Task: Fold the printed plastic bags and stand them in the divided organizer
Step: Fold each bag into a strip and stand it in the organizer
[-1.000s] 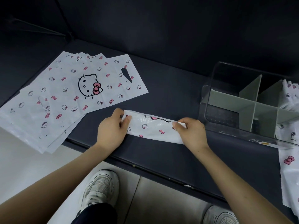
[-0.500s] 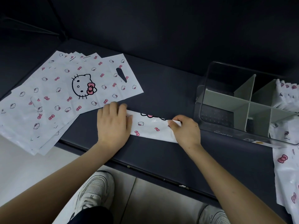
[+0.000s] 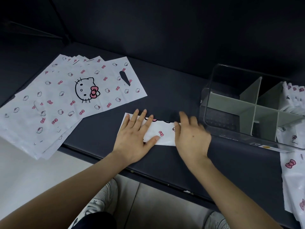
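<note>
A white printed bag folded into a narrow strip (image 3: 162, 132) lies flat on the dark table near its front edge. My left hand (image 3: 134, 138) presses flat on the strip's left half, fingers spread and straight. My right hand (image 3: 192, 138) lies flat over its right end, fingers straight and blurred by motion. The clear organizer (image 3: 214, 90) with grey dividers (image 3: 250, 111) stands to the right; folded bags (image 3: 295, 96) stand in its far right compartment, and its near and left compartments look empty.
A fanned stack of unfolded printed bags (image 3: 66, 100) covers the table's left side and overhangs the front edge. More bags (image 3: 293, 176) lie at the right edge. The table's front edge (image 3: 156, 177) runs diagonally; my shoes and a light floor show below.
Both hands went from pinching the strip's ends to lying flat on it. The left hand spread over the left half; the right hand opened and slid over the right end.
</note>
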The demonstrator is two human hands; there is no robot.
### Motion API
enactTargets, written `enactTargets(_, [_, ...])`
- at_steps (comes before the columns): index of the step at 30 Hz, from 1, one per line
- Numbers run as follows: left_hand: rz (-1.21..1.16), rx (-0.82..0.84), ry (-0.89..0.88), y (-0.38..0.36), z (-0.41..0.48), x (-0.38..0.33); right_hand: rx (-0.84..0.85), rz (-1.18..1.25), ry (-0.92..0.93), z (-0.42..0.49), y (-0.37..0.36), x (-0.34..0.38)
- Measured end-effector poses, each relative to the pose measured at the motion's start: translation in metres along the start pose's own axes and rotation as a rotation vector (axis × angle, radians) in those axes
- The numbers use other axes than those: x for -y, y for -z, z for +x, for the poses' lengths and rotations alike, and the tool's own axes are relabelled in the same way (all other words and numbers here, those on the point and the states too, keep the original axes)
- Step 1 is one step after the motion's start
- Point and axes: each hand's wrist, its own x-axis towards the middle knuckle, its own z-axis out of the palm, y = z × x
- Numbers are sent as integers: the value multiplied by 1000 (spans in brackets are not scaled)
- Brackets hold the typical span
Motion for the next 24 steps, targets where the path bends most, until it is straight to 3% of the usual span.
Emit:
enactTargets(2, [2, -5, 0, 0, 0, 0, -86, -74, 212, -8, -7, 4])
enactTargets(4, [11, -22, -8, 0, 0, 0, 34, 13, 379, -13, -21, 7])
enactTargets(6, [11, -13, -11, -1, 0, 0, 158, 81, 425, -18, -28, 8])
enactTargets(10, [18, -3, -16, -1, 1, 1, 227, 67, 375, -28, -29, -10])
enactTargets(18, [24, 9, -82, 1, 3, 7, 166, 55, 252, -50, -18, -33])
enactTargets(21, [22, 54, -176, 3, 7, 16, 121, 126, 249, -45, -8, -34])
enactTargets(24, [34, 48, -321, 4, 14, 27, 198, 297, 90, -35, 3, -27])
